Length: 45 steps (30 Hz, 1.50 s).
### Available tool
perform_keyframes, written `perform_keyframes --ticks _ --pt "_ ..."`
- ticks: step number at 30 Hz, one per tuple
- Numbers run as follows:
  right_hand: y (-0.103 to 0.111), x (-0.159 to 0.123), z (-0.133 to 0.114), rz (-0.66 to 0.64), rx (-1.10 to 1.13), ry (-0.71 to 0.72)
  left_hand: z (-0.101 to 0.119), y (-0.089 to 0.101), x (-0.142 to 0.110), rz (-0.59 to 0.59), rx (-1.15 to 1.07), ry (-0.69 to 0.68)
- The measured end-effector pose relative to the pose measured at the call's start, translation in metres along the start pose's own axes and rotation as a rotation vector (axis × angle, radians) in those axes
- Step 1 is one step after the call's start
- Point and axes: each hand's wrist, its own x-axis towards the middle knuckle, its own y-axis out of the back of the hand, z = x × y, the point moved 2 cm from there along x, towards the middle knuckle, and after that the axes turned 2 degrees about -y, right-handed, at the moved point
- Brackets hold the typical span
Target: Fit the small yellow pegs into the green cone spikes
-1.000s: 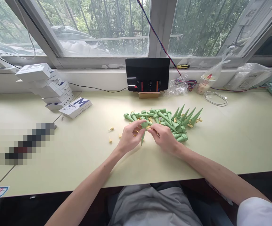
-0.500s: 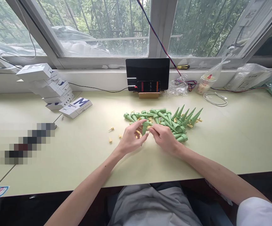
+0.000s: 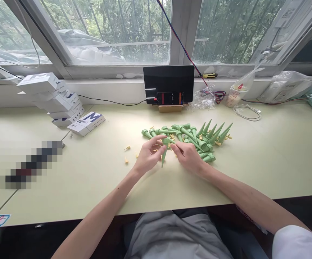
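Note:
My left hand (image 3: 147, 158) pinches a green plastic spike (image 3: 164, 153) near its wide top, point hanging down toward me. My right hand (image 3: 188, 155) is curled beside it, fingertips at the spike's top end, pinching something small I cannot make out. Just beyond both hands lies a pile of green spikes (image 3: 199, 136) mixed with small yellow pieces (image 3: 217, 143). A few loose yellow pieces (image 3: 127, 159) lie on the pale green table (image 3: 266, 154) left of my left hand.
A dark tablet (image 3: 168, 83) with a phone (image 3: 170, 98) in front stands at the window sill. Stacked white boxes (image 3: 54, 99) sit at the back left. A plastic bag with a cup (image 3: 238, 91), a white cable (image 3: 247, 112) and wrapped items (image 3: 285, 86) lie at the back right.
Both hands stay at the same spot. The green spike in my left hand shifted a little, lifted toward the pile half a second ago and now hangs point down again.

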Motion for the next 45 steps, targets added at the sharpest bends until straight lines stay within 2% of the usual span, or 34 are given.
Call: perform_keyframes --ticks 10,23,36,45 --pt "0.0025 0.0024 -0.0043 -0.07 0.155 -0.031 0.002 -0.0001 0.001 -0.018 -0.016 0.003" --pt "0.0033 0.0008 -0.005 -0.083 0.107 0.01 -0.0039 0.0006 0.0004 0.032 0.086 -0.067" --pt "-0.0006 -0.0009 0.0029 -0.039 -0.04 0.121 -0.0043 0.001 -0.0007 0.042 0.101 -0.063" --pt "0.0012 -0.0001 -0.002 -0.039 0.031 0.109 -0.0037 0.0009 -0.0014 0.06 0.162 -0.127"
